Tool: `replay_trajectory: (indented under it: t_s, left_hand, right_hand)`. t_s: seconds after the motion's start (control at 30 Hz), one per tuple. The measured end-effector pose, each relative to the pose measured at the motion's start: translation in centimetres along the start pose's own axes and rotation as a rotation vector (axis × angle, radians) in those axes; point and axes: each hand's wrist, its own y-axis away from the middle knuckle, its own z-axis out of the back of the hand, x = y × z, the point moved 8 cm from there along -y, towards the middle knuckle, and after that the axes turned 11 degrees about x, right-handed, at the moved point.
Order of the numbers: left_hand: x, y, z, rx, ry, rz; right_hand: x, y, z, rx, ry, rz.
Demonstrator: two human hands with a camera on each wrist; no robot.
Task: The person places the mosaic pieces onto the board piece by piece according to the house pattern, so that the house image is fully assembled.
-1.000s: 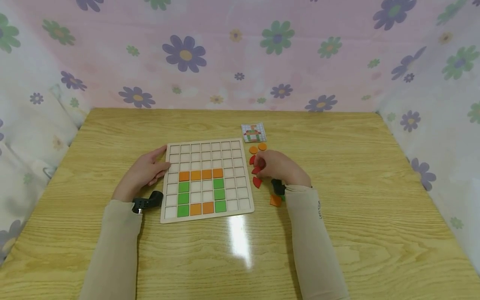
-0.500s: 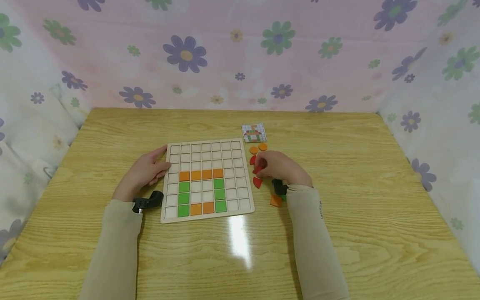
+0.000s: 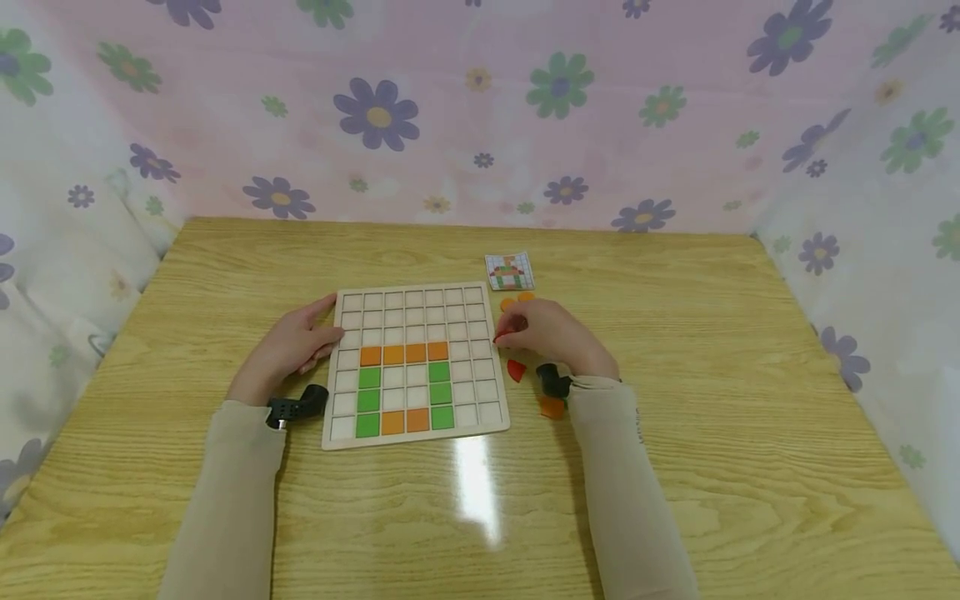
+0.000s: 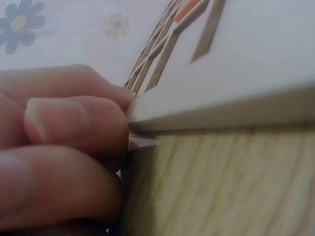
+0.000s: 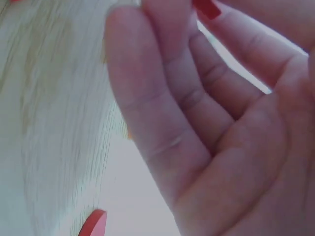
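In the head view, my left hand (image 3: 287, 343) lies at the left edge of the wooden board (image 3: 462, 370), thumb touching the rim, fingers relaxed and not gripping. My right hand (image 3: 553, 332) is bent towards the right edge, palm downwards, and its thumb and fingertips pinch a red piece (image 3: 503, 336) just beside the board. In the left wrist view, my fingers touch the board's side. In the right wrist view, the pinched piece shows partly at the top, between my fingers.
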Motion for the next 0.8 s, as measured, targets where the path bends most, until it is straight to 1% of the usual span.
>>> replay_trajectory:
  t_s: [0.13, 0.23, 0.4, 0.5, 0.63, 0.8]
  left_hand:
    - [0.2, 0.0, 0.1, -0.018, -0.007, 0.009]
    - [0.2, 0.0, 0.1, -0.025, -0.010, 0.009]
    - [0.1, 0.0, 0.3, -0.034, -0.014, 0.005]
    - [0.2, -0.1, 0.2, -0.033, -0.011, 0.008]
    - [0.3, -0.1, 0.2, -0.030, 0.002, 0.008]
    - [0.4, -0.1, 0.1, -0.035, 0.016, -0.002]
  right_hand:
    - [1.0, -0.4, -0.3, -0.007, 0.011, 0.020]
    - [2.0, -1.0, -1.0, 0.010, 0.008, 0.045]
    - [4.6, -2.2, -2.3, 0.033, 0.058, 0.130]
    - [6.1, -2.8, -2.7, 0.037, 0.086, 0.163]
    - [7.5, -3.5, -3.4, 0.066, 0.094, 0.176]
    - [9.0, -4.2, -4.4, 0.131, 0.076, 0.211]
